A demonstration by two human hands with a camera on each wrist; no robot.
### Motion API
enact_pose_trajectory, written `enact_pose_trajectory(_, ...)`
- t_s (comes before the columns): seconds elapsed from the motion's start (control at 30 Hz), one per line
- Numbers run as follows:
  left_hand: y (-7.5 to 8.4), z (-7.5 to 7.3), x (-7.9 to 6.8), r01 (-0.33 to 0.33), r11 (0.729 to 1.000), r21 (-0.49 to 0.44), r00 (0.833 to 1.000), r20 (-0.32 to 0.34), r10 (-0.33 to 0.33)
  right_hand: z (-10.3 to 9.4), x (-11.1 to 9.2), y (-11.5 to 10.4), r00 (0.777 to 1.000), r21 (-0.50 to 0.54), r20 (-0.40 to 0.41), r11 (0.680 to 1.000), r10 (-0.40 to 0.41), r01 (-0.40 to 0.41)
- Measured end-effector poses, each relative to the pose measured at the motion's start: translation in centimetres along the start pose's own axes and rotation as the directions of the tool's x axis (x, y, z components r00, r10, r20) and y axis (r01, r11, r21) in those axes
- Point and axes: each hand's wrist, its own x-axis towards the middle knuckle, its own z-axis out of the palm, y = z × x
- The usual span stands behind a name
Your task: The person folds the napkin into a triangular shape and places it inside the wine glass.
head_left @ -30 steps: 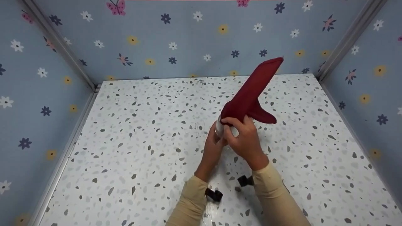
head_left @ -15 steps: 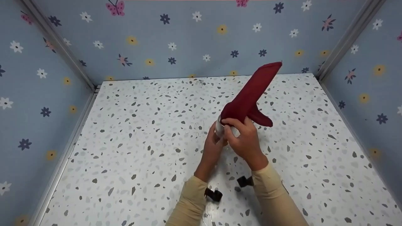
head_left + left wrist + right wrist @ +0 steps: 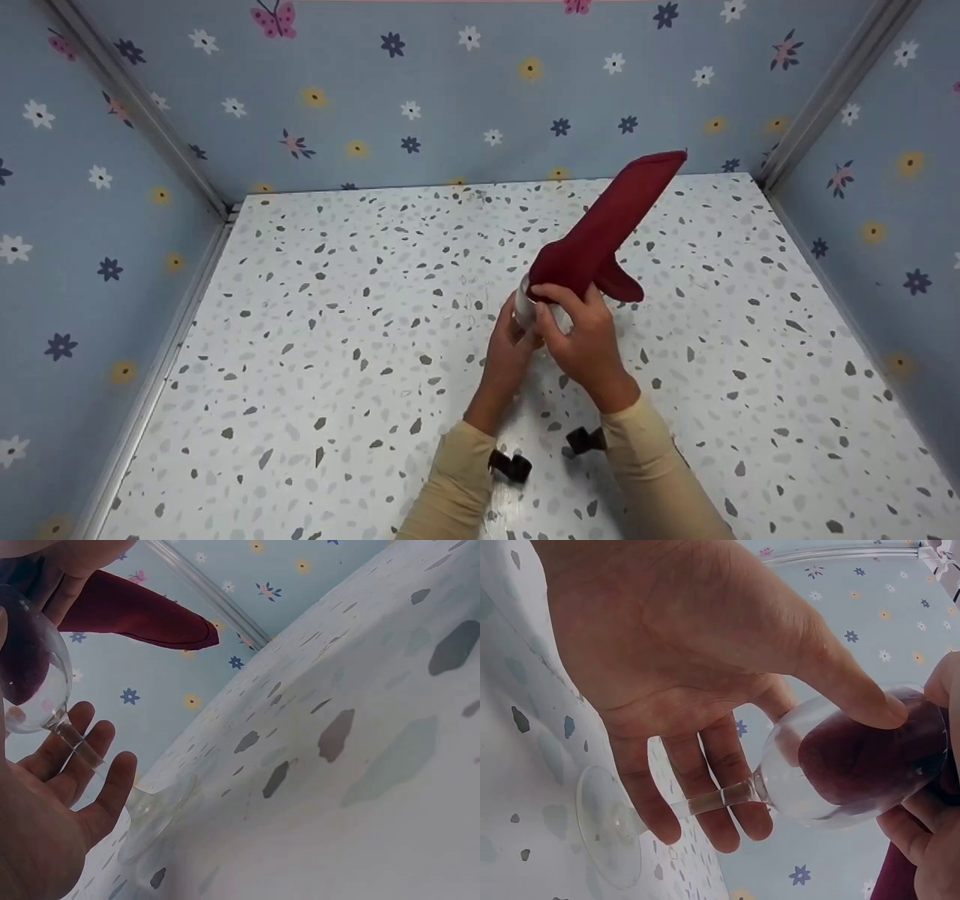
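Observation:
A clear wine glass (image 3: 784,784) leans with its bowl up and its round foot (image 3: 607,829) close over the table. My left hand (image 3: 510,364) holds it, thumb along the bowl and the other fingers about the stem (image 3: 73,736). Dark red folded cloth (image 3: 600,232) fills much of the bowl, seen through the glass in the right wrist view. Its long end points up to the far right, and a shorter flap (image 3: 621,283) hangs out on the right. At the rim my right hand (image 3: 589,337) pinches the cloth with thumb and forefinger; some fingertips are hidden behind glass and cloth.
The white table (image 3: 337,300) has grey terrazzo flecks. Blue flowered panels (image 3: 450,90) rise at the back and both sides, with metal strips at the corners. Black camera mounts (image 3: 512,465) stick out from the wrists, near the tabletop.
The cloth's long end has tipped lower and slightly right. Its short flap has drawn in to the left. Both hands stay at the glass almost in place.

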Motion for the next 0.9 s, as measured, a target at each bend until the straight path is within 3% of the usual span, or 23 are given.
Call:
enact_pose_trajectory(0.23, -0.3, 0.1, 0.2, -0.016, 0.998, -0.055, 1.000, 0.006, 0.016, -0.1, -0.1, 0.5, 1.000, 0.057, 0.008, 0.998, -0.006, 0.005)
enact_pose_trajectory(0.57, -0.2, 0.1, 0.1, -0.022, 0.999, -0.042, 1.000, 0.007, 0.022, -0.4, -0.3, 1.1, 1.000, 0.109, 0.027, 0.994, -0.005, 0.002)
enact_pose_trajectory(0.9, -0.3, 0.0, 0.2, -0.017, 0.998, -0.053, 1.000, 0.020, 0.018, -0.3, -0.7, 1.1, 0.996, 0.189, 0.025, 0.978, 0.082, -0.085)
